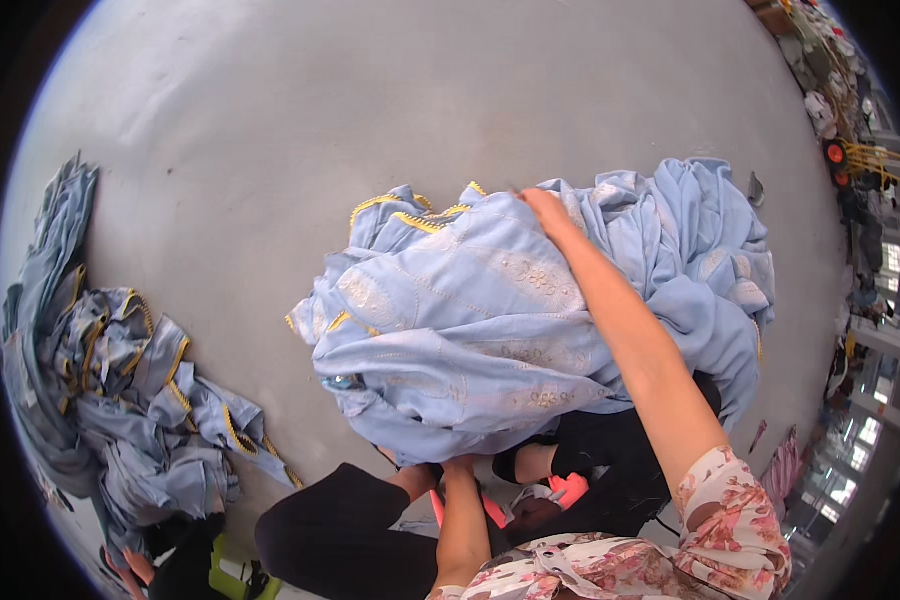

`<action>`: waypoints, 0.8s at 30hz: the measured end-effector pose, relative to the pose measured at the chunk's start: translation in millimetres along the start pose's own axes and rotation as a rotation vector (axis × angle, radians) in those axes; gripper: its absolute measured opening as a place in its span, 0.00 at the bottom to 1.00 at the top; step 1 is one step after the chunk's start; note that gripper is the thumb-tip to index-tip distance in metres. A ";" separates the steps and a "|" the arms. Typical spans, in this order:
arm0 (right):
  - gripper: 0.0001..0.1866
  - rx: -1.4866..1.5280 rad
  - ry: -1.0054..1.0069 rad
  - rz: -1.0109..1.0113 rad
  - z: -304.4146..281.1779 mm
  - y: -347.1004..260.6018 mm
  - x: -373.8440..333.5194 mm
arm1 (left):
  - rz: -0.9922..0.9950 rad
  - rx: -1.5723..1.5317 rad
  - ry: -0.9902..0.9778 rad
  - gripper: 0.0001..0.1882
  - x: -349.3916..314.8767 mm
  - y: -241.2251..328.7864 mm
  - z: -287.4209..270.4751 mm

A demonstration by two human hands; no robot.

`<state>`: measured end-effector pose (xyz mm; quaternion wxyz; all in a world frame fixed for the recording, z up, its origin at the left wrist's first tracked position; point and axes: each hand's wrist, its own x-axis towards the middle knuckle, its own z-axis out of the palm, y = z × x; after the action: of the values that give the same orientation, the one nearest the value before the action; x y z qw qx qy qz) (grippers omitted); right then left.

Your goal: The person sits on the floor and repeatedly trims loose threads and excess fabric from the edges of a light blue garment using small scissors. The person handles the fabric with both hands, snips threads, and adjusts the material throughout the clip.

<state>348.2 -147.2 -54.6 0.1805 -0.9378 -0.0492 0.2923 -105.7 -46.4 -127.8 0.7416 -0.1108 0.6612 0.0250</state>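
Note:
A large heap of light blue cloth (440, 290) with pale embroidered flowers and yellow trim lies in front of my legs. My right hand (545, 207) reaches across to its far edge, fingers closed on a fold. A small dark tip shows beside those fingers, too small to name. My left forearm runs up between my knees to the near edge of the heap. Of my left hand (460, 463) only the part by the wrist shows; cloth covers its fingers.
Another pile of blue cloth (160, 440) with yellow trim lies at the left, beside a partly seen person (175, 560) near a green object (232, 570). Clutter with orange-hubbed wheels (838, 160) lines the far right. A pink striped cloth (782, 470) lies at the right.

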 end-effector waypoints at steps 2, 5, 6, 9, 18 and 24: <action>0.24 -0.009 -0.091 -0.153 26.7 20.0 -4.5 | 0.017 0.033 0.013 0.16 4.2 6.8 3.8; 0.22 0.037 -0.245 -0.314 37.5 15.3 -25.3 | 0.074 0.092 0.032 0.16 3.2 27.6 8.1; 0.21 0.051 -0.304 -0.345 31.7 14.7 -39.7 | 0.086 0.124 0.032 0.16 2.0 33.5 10.0; 0.18 0.138 -0.558 -0.464 7.9 1.3 -95.4 | 0.144 0.180 0.052 0.16 -2.8 54.1 5.6; 0.13 0.288 -0.252 -0.603 8.3 6.2 -185.7 | 0.441 0.436 0.161 0.16 -40.1 163.7 11.8; 0.12 0.512 -0.247 -0.414 15.3 22.6 -178.8 | 0.471 0.614 0.166 0.16 -19.6 160.6 39.8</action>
<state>191.9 -198.9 20.3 0.4581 -0.7898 -0.1849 0.3635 -98.8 120.0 -125.5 0.6582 0.2691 0.7030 -0.0134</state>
